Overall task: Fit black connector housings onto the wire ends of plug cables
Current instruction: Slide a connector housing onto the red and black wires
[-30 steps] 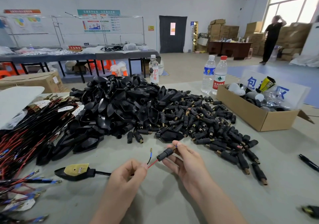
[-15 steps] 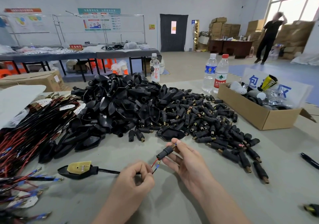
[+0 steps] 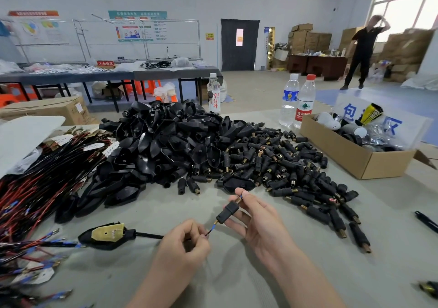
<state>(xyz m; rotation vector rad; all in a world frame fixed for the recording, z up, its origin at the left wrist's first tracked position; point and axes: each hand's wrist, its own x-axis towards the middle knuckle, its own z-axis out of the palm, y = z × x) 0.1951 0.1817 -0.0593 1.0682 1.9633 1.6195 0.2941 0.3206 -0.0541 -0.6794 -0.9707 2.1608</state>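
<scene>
My right hand (image 3: pixel 258 224) pinches a small black connector housing (image 3: pixel 228 211) by its brass spring end, tilted down to the left. My left hand (image 3: pixel 183 246) pinches the red and blue wire ends (image 3: pixel 211 230) of a plug cable just below the housing's lower opening. The cable (image 3: pixel 149 236) runs left to a black plug shell with a yellow board (image 3: pixel 106 235) lying on the table. A big heap of black housings (image 3: pixel 284 165) and plug shells (image 3: pixel 166 141) lies behind my hands.
A bundle of red and black cables (image 3: pixel 40 189) covers the table's left side. A cardboard box (image 3: pixel 355 156) sits at the right, with water bottles (image 3: pixel 297 101) behind it. A person (image 3: pixel 362 51) stands far back right. A black pen (image 3: pixel 426 221) lies at the right edge.
My left hand has gathered the two wire ends together and brought them up close to the housing's lower opening. My right hand has kept hold of the housing, raising it slightly.
</scene>
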